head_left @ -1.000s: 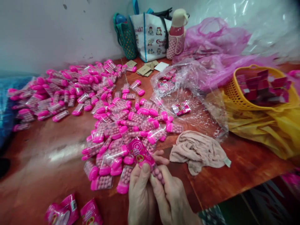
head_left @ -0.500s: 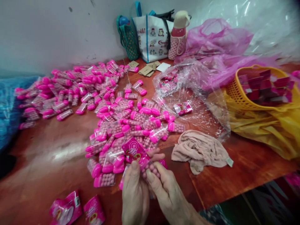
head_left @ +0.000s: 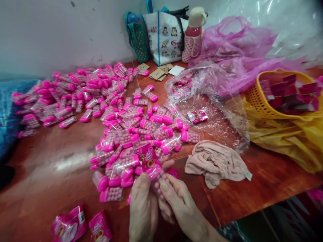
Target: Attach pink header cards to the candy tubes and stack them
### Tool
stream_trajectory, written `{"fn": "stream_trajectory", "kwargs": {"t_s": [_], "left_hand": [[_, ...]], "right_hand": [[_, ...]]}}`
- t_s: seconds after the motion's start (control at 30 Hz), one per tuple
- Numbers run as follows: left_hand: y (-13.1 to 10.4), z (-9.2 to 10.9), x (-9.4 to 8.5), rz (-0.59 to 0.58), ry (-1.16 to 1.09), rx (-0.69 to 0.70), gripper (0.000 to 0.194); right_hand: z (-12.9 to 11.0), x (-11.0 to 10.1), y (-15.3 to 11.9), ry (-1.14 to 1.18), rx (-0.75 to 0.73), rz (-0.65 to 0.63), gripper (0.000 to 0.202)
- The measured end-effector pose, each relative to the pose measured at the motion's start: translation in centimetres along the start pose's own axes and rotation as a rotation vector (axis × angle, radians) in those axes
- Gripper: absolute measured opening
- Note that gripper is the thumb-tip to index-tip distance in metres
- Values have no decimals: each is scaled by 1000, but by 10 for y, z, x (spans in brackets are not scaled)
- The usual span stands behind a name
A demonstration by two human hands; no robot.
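Between my hands is a clear candy container (head_left: 158, 188) full of pink balls, with a printed pink sleeve (head_left: 147, 161) around its upper end. My left hand (head_left: 143, 205) grips the sleeve's lower left side with the thumb on top. My right hand (head_left: 178, 201) pinches the container, its thumb pressed over the pink balls. Just beyond the hands lies a heap of similar containers with pink caps (head_left: 126, 134). At the lower left, pink printed packs (head_left: 99, 227) rest on the table.
A crumpled beige cloth (head_left: 217, 163) lies right of my hands. Behind it is clear plastic (head_left: 214, 97) with a pink pack. A yellow basket (head_left: 267, 104) of folded pink cards stands at the right. Bags and a bottle (head_left: 193, 33) stand against the wall.
The sleeve and container have tilted more upright between my hands. More fingers of my right hand show below the container. The view has shifted slightly.
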State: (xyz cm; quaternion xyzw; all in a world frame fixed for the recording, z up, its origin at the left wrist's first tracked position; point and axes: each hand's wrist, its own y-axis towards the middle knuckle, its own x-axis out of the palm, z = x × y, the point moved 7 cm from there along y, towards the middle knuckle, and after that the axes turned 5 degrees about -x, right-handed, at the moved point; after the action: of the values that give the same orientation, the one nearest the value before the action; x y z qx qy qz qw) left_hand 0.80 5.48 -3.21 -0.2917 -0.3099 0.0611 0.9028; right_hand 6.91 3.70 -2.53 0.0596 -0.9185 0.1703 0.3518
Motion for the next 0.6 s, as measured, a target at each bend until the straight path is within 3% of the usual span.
{"fn": "stream_trajectory", "kwargs": {"t_s": [0.13,0.27,0.37,0.5,0.6], "left_hand": [[-5,-3,3,66,88,2,34],[-14,-7,6,112,226,-8,34],[-12,-8,6,73,190,-30,31],[-4,-2,8,-43,78,-4,27],[-3,-2,6,6,60,21,23]], "right_hand": [[5,-19,-13,-341,-54,201,29],[-3,-32,-29,-552,-132,404,45],[-5,-28,-20,-436,-81,316,32],[-2,-13,-3,-109,30,120,32],[-5,-14,-1,-192,5,143,32]]}}
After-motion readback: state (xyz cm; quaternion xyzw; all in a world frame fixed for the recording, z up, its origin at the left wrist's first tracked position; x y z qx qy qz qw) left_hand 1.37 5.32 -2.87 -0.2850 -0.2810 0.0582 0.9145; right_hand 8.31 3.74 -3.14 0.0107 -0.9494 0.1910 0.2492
